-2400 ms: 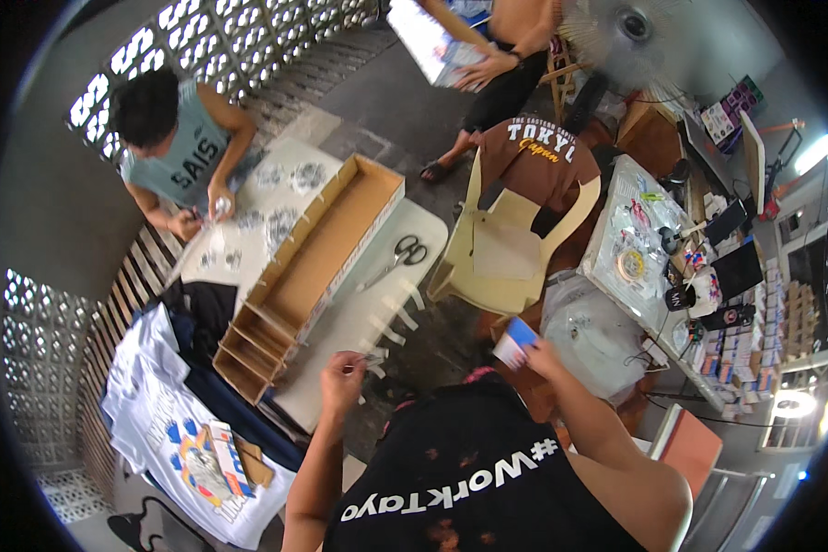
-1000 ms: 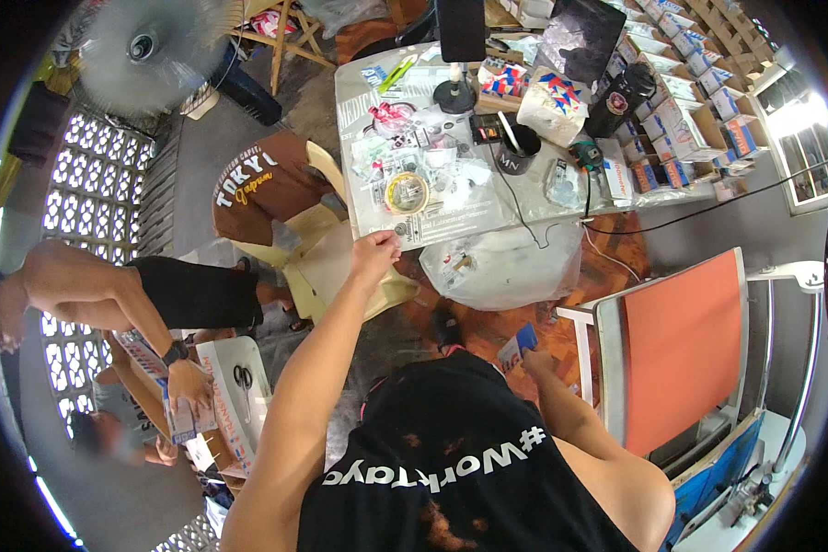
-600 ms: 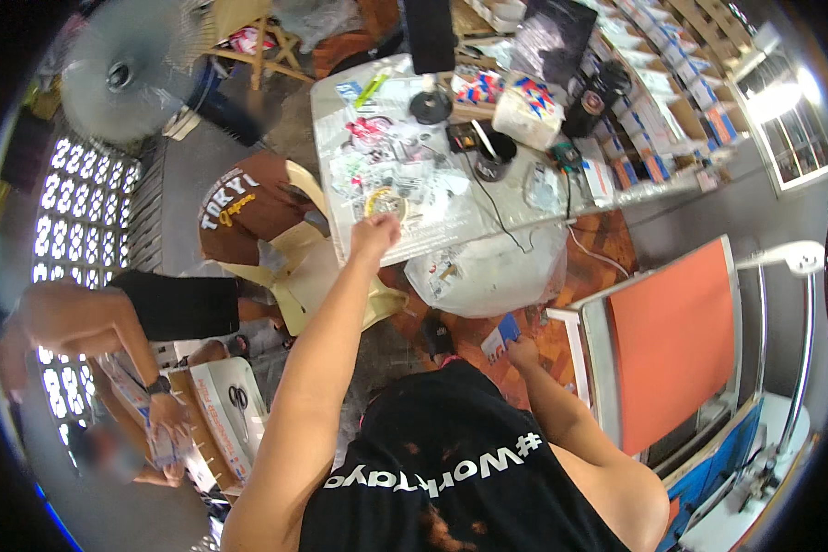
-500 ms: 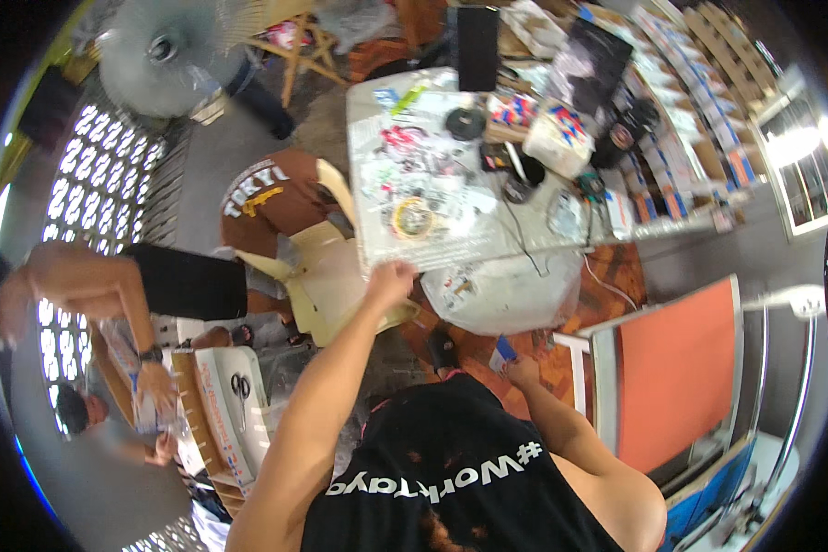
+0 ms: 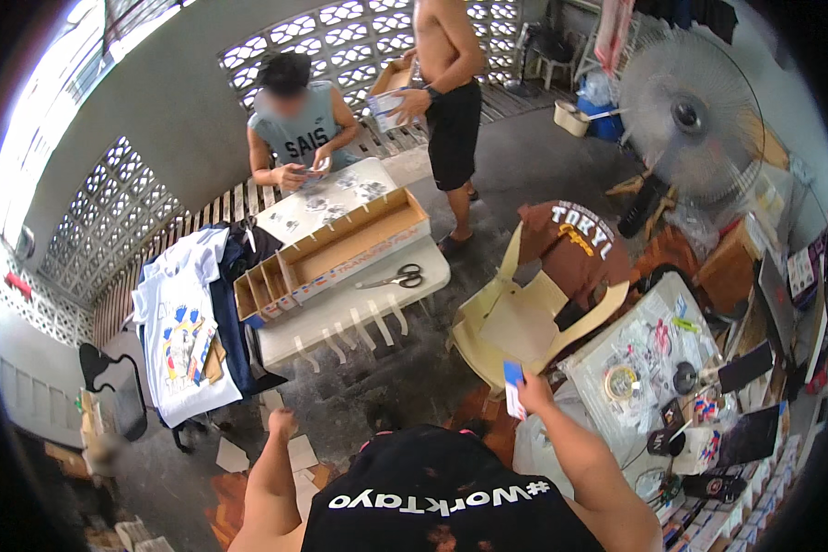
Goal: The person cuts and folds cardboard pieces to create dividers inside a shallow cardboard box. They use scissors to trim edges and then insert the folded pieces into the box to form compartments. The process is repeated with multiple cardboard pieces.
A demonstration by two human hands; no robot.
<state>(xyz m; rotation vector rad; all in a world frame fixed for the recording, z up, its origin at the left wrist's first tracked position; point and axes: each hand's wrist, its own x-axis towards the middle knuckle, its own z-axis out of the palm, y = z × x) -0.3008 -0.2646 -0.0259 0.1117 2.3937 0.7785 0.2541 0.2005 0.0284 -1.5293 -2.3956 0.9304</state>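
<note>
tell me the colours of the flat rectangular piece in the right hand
The flat rectangular piece is blue above and mostly white below; see the head view.

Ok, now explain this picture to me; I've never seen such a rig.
There is no machine here, just a person's bare hands. The view comes from the left of two wide fisheye cameras worn on the head, looking down, so straight edges bend near the rim. The right hand holds a flat blue-and-white item. The left hand is raised over the floor; whether it holds anything is too small to tell. On the white table ahead lie a long cardboard box with compartments and black-handled scissors; pale strips hang from its edge.
</note>
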